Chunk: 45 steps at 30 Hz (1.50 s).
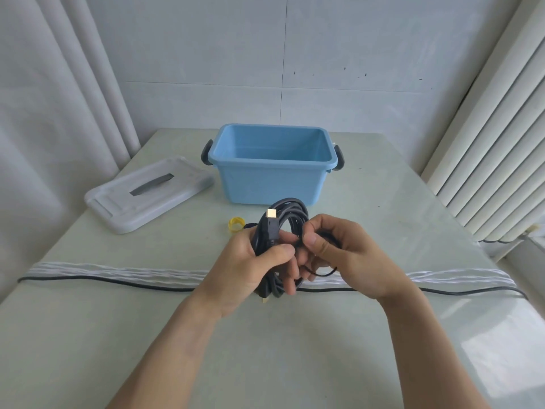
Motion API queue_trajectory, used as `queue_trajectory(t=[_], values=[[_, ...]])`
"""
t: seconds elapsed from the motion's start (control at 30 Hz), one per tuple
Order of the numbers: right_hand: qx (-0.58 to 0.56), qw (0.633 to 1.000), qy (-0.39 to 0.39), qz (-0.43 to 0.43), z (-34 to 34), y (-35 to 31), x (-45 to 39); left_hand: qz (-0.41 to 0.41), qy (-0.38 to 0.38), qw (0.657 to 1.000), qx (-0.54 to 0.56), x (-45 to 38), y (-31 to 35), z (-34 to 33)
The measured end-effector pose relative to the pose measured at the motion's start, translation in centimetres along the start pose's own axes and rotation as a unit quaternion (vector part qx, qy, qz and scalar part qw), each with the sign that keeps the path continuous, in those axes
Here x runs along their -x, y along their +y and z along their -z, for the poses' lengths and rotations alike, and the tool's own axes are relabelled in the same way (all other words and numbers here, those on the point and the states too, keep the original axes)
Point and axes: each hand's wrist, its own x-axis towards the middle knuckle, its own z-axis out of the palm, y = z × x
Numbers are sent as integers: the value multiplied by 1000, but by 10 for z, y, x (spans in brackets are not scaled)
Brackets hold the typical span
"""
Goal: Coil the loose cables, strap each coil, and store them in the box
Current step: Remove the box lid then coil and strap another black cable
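Note:
A coiled black cable (290, 215) with a gold plug at its top stands upright above the table in front of me. My left hand (250, 267) grips the coil's left side, thumb across the strands. My right hand (345, 255) pinches a thin black strap (324, 273) at the coil's right side; a loop of the strap hangs below its fingers. The open blue box (272, 162) stands behind the coil with nothing visible inside. A yellow strap roll (236, 225) lies on the table just left of the coil.
The box's white lid (147, 193) lies at the left of the box. A white cable (118, 273) and a black cable (103, 280) run across the table from left to right under my hands. Curtains hang on both sides.

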Motion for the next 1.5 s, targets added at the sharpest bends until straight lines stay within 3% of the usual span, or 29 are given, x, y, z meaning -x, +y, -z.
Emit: queue_trajectory(t=[0.3, 0.43, 0.6, 0.8, 0.9, 1.07, 1.33, 1.43, 1.5], values=[[-30, 994, 96, 51, -14, -6, -1, -80, 164, 982, -56, -3, -3, -7], [37, 993, 53, 95, -22, -5, -1, -103, 153, 979, -82, -2, -4, -6], [20, 986, 135, 96, -23, -3, -2, -112, 149, 979, -85, -3, -5, -6], [145, 967, 191, 85, -32, -4, 0, -107, 153, 978, -93, -2, -11, -9], [179, 964, 182, 73, -31, -4, 1, -91, 142, 982, -90, -2, -15, -14], [132, 975, 169, 60, -20, -10, 5, -101, 123, 982, -103, -2, -15, -16], [214, 938, 268, 55, -28, -1, -2, -94, 142, 980, -104, -1, -13, -20], [231, 942, 243, 28, -30, 5, -6, -95, 127, 982, -99, -1, -12, -19], [182, 962, 203, 18, -32, 8, -7, -102, 105, 985, -92, 0, -11, -20]])
